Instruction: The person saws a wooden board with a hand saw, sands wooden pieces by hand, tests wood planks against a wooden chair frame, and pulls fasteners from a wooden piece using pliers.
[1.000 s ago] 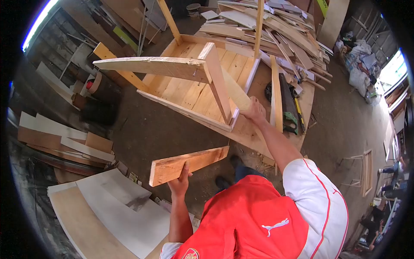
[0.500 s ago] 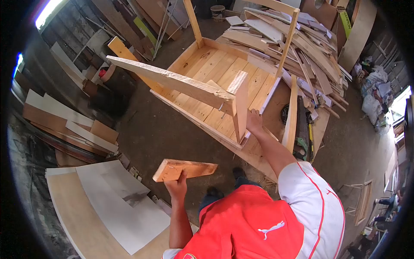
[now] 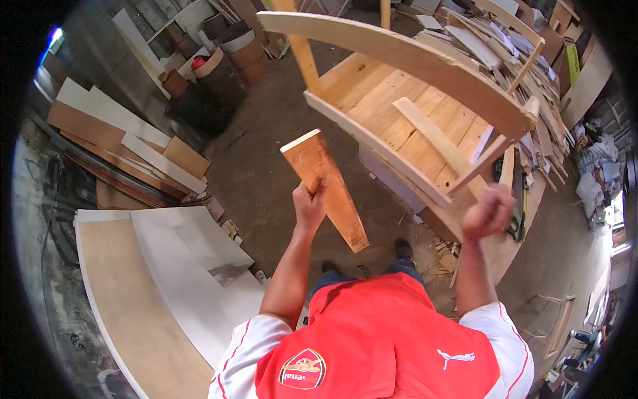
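Observation:
My left hand (image 3: 311,206) grips a short reddish-brown wooden board (image 3: 332,193) near its middle, holding it tilted above the floor. My right hand (image 3: 490,213) is raised by the near right corner of a wooden frame (image 3: 375,136). Its fingers are curled closed and somewhat blurred; whether anything is inside them is hidden. The frame has a planked panel (image 3: 365,83), upright posts, and a long curved board (image 3: 405,53) across its near side. A loose narrow slat (image 3: 432,133) slants over the planks, its lower end close to my right hand.
Scrap boards (image 3: 478,50) are heaped behind the frame. A handsaw (image 3: 517,223) lies to its right. Large pale sheets (image 3: 173,279) are stacked at my left, with panels (image 3: 113,133) leaning beyond them. Dark drums (image 3: 206,86) stand farther back. Offcuts (image 3: 445,256) litter the floor near my feet.
My right hand has come away from the frame's corner post and back toward me. My left hand has raised the board and turned it to a steeper slant. The view has shifted left.

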A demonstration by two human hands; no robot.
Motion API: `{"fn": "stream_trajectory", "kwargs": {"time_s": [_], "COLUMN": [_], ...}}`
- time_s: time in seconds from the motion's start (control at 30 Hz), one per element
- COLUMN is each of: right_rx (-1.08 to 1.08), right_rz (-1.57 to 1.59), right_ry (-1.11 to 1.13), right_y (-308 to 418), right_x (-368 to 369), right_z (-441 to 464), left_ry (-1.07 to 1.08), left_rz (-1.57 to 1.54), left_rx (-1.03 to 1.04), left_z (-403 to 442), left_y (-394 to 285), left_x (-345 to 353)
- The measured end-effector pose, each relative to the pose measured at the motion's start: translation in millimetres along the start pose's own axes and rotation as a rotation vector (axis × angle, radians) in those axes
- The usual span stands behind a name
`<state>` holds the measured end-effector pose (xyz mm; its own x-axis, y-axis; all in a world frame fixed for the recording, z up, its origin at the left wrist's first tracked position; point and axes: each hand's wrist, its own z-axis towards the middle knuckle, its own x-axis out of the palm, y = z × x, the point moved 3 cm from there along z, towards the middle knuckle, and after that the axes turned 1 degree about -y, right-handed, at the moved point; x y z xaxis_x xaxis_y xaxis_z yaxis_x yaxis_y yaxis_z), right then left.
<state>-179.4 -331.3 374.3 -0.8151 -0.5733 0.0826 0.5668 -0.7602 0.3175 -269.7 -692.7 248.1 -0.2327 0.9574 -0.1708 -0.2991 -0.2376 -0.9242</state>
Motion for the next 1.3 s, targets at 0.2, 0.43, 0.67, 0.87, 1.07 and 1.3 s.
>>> {"fn": "stream_trajectory", "kwargs": {"time_s": [0.2, 0.43, 0.67, 0.87, 1.07, 1.3], "right_rx": [0.098, -0.180, -0.223, 0.221, 0.416, 0.379], "right_rz": [0.259, 0.374, 0.449, 0.623, 0.495, 0.069], "right_ry": [0.627, 0.584, 0.544, 0.641, 0.545, 0.451], "right_y": [133.2, 195.1, 211.5, 198.3, 196.9, 135.0], "right_x": [191.4, 309.0, 412.3, 461.5, 347.6, 159.7], "right_z": [-40.5, -62.8, -96.5, -121.3, -116.0, -95.3], "left_ry": [0.133, 0.131, 0.125, 0.121, 0.312, 0.614], "left_rz": [0.089, 0.096, 0.238, 0.285, -0.037, 0.010], "left_rx": [0.081, 0.037, -0.087, -0.052, 0.011, 0.097], "left_z": [20.7, 52.6, 110.5, 147.4, 105.4, 15.6], "left_y": [-30.6, -29.7, 6.5, 38.7, 11.7, -11.9], "left_x": [-84.8, -174.9, -241.9, -255.4, -182.2, -30.5]}}
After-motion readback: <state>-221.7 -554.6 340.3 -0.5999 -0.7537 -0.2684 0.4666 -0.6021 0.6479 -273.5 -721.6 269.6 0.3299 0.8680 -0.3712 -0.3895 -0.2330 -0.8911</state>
